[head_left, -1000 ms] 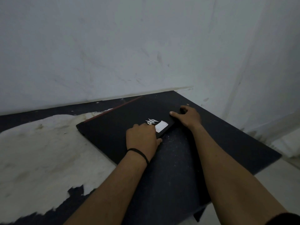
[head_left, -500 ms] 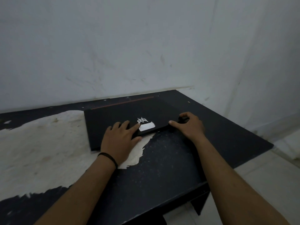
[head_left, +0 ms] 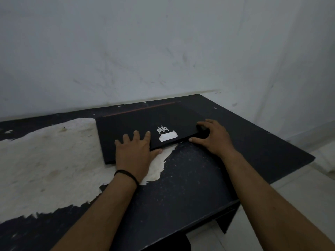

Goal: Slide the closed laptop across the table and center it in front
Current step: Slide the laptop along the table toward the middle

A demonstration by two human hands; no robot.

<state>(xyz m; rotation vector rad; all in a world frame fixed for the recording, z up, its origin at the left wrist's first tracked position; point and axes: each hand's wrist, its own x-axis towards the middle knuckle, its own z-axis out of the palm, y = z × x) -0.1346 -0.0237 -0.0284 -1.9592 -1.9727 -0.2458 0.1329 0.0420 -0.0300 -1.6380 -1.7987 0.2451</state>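
A closed black laptop [head_left: 137, 122] with a silver logo and a white sticker on its lid lies flat on the dark table [head_left: 190, 178], near the wall. My left hand [head_left: 133, 151] grips its near edge left of the sticker, with the fingers spread flat on the lid and the thumb along the edge. My right hand [head_left: 213, 137] holds the laptop's near right corner, fingers on top and thumb on the front edge. A black band circles my left wrist.
The table's dark surface has peeled away at the left, leaving a big pale rough patch [head_left: 45, 160]. A white wall [head_left: 163, 51] runs right behind the table. The table's right edge [head_left: 297, 147] drops to a pale floor.
The laptop has turned from a diagonal lie to nearly parallel with the wall and slid left. My left hand moved from the lid's middle to the near edge, fingers spread.
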